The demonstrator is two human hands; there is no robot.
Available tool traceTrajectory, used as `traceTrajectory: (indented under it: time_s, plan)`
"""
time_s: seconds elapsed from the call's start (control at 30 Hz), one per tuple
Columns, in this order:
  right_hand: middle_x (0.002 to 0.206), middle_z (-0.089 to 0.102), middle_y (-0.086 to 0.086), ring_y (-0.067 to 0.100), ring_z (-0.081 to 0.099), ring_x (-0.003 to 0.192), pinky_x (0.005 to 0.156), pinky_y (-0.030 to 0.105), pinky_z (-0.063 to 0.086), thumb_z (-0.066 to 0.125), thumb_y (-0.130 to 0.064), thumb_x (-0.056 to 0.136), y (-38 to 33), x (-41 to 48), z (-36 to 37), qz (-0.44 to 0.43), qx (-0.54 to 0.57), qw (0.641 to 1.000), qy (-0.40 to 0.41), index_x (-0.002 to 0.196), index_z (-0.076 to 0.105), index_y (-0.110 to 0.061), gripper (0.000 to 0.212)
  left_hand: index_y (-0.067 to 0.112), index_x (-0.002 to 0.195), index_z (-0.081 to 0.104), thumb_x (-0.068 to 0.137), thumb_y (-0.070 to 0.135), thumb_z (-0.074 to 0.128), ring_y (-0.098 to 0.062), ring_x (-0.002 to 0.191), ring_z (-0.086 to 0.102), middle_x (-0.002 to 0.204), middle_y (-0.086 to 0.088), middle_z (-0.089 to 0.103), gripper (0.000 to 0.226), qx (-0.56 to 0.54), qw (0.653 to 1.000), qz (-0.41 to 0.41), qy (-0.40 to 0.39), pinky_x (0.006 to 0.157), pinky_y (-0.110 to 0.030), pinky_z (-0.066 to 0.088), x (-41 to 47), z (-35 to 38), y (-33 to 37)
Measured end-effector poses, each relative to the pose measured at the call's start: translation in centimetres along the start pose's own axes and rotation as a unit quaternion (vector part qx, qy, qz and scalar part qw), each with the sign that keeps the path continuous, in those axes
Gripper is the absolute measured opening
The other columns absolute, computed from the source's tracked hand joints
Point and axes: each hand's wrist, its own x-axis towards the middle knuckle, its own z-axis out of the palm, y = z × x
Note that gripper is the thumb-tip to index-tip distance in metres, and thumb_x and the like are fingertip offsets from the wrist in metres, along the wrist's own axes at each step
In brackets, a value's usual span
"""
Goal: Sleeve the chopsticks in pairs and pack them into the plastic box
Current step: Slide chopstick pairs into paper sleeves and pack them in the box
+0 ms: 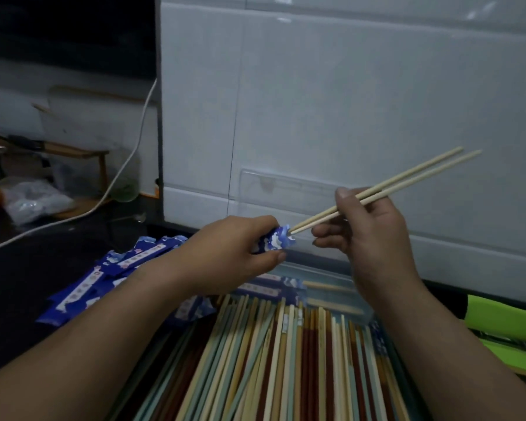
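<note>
My left hand (234,253) grips a blue paper sleeve (278,240) with white cloud print, its open mouth facing right. My right hand (368,232) pinches a pair of pale wooden chopsticks (407,185), whose tips sit at the sleeve's mouth while the far ends point up to the right. A clear plastic box (325,270) lies just beyond my hands, holding a sleeved pair (271,288) with bare chopstick ends showing. A broad heap of loose chopsticks (280,360) in cream, teal and brown fills the foreground.
A pile of blue sleeves (104,278) lies on the dark surface to the left. A white panelled wall (346,101) stands close behind. A white cable (128,165) trails at the left, near a plastic bag (34,202). Green items (504,323) sit at the right.
</note>
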Motion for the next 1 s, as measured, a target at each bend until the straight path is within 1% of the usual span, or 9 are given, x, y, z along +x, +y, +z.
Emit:
traceTrajectory:
  time_s: [0.17,0.3,0.4,0.47,0.57,0.63,0.77,0.9,1.0]
  plan:
    - [0.071,0.068,0.012,0.029,0.071,0.064,0.053,0.033,0.058,0.067,-0.018,0.1,-0.1,0.7,1.7,-0.013,-0.03,0.997,-0.063,0.096,0.053,-0.009,0.017,0.026,0.088,0.059,0.1,0.042,0.064,-0.018,0.065,0.055,0.074,-0.002,0.06,0.02,-0.05,0.998,-0.028,-0.002,0.063,-0.045,0.046,0.0,-0.9,-0.5]
    - [0.057,0.06,0.007,0.022,0.057,0.048,0.043,0.027,0.043,0.072,-0.021,0.097,0.3,0.5,2.1,-0.008,-0.07,0.989,-0.127,0.09,0.051,-0.008,0.026,0.025,0.087,0.059,0.101,0.041,0.064,-0.01,0.061,0.049,0.073,-0.002,0.058,0.022,-0.075,0.997,-0.022,-0.021,0.06,-0.034,0.041,-0.1,-1.1,-0.6]
    - [0.058,0.056,0.01,0.019,0.047,0.044,0.04,0.023,0.035,0.072,-0.028,0.096,0.7,0.0,2.3,0.024,-0.09,0.982,-0.167,0.086,0.052,-0.012,0.028,0.026,0.101,0.064,0.102,0.042,0.062,-0.008,0.061,0.053,0.078,0.001,0.063,0.017,-0.078,0.996,-0.015,-0.03,0.061,-0.038,0.048,0.0,-0.8,-0.5]
    - [0.059,0.051,0.007,0.019,0.045,0.045,0.042,0.023,0.034,0.069,-0.035,0.098,0.8,-0.2,2.6,0.048,-0.104,0.976,-0.185,0.086,0.054,-0.012,0.029,0.024,0.114,0.066,0.103,0.043,0.061,-0.008,0.062,0.055,0.082,0.001,0.066,0.022,-0.083,0.996,-0.017,-0.03,0.065,-0.041,0.051,0.0,-0.6,-0.5]
    - [0.062,0.049,0.004,0.019,0.046,0.049,0.046,0.028,0.033,0.051,-0.051,0.104,0.7,0.1,2.7,0.108,-0.078,0.977,-0.164,0.088,0.059,-0.012,0.043,0.02,0.101,0.064,0.103,0.04,0.061,-0.018,0.066,0.055,0.078,-0.004,0.062,0.021,-0.081,0.996,-0.024,-0.018,0.064,-0.044,0.047,0.0,-0.6,-0.6]
    - [0.062,0.048,0.003,0.019,0.044,0.049,0.047,0.031,0.031,0.043,-0.048,0.107,0.8,0.5,2.6,0.137,-0.053,0.98,-0.135,0.086,0.061,-0.013,0.045,0.016,0.096,0.062,0.102,0.039,0.061,-0.023,0.068,0.054,0.076,-0.006,0.059,0.023,-0.063,0.997,-0.034,-0.012,0.063,-0.045,0.045,0.0,-0.6,-0.7]
    - [0.064,0.048,0.001,0.014,0.042,0.052,0.047,0.025,0.035,0.045,-0.05,0.107,1.2,0.2,2.9,0.123,-0.136,0.962,-0.203,0.094,0.061,-0.009,0.046,0.026,0.096,0.061,0.102,0.038,0.061,-0.016,0.065,0.055,0.077,-0.001,0.062,0.014,-0.063,0.998,-0.025,-0.008,0.063,-0.04,0.046,-0.1,-0.5,-0.3]
    - [0.061,0.05,-0.002,0.013,0.043,0.046,0.039,0.022,0.032,0.051,-0.062,0.1,0.3,1.3,2.5,0.128,-0.059,0.986,-0.093,0.097,0.06,-0.014,0.049,0.022,0.091,0.059,0.102,0.04,0.059,-0.017,0.063,0.051,0.072,0.0,0.058,0.021,-0.036,0.999,-0.035,0.018,0.061,-0.041,0.044,0.0,-0.4,-0.7]
    - [0.06,0.049,-0.002,0.015,0.043,0.045,0.04,0.022,0.029,0.05,-0.047,0.106,-0.4,2.6,1.3,0.061,0.001,0.998,0.031,0.096,0.058,-0.014,0.035,0.023,0.089,0.057,0.102,0.041,0.058,-0.019,0.063,0.051,0.07,0.0,0.057,0.022,-0.014,0.998,-0.048,0.024,0.061,-0.042,0.045,0.0,-0.4,-0.9]
